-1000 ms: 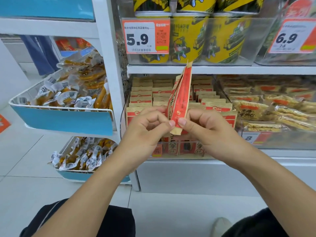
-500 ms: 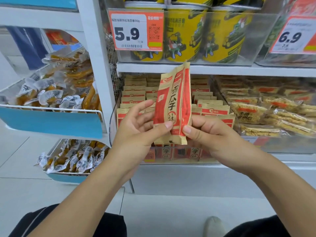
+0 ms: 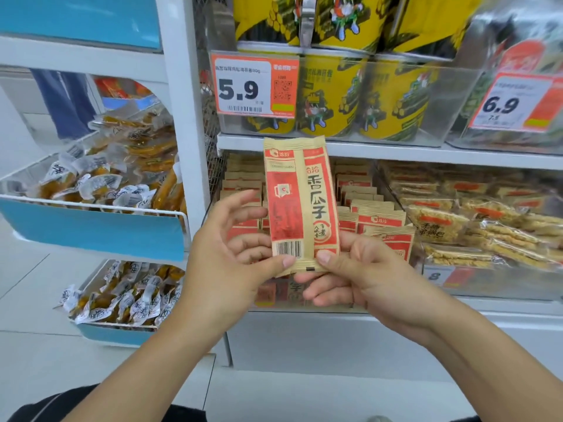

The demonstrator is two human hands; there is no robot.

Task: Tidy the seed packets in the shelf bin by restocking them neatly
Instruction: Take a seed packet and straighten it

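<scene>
Before the bin (image 3: 393, 300) of stacked packets (image 3: 377, 216), we pinch one packet (image 3: 300, 202) upright by its bottom edge, left hand (image 3: 231, 263) and right hand (image 3: 353, 275), likely squaring it to slot in neatly.

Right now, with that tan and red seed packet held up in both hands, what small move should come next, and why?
Probably lower the tan and red seed packet forward into the clear shelf bin behind it. The left hand and right hand pinch its bottom edge, it stands upright, and the rows of matching packets there also stand upright, so it could slot in.
</scene>
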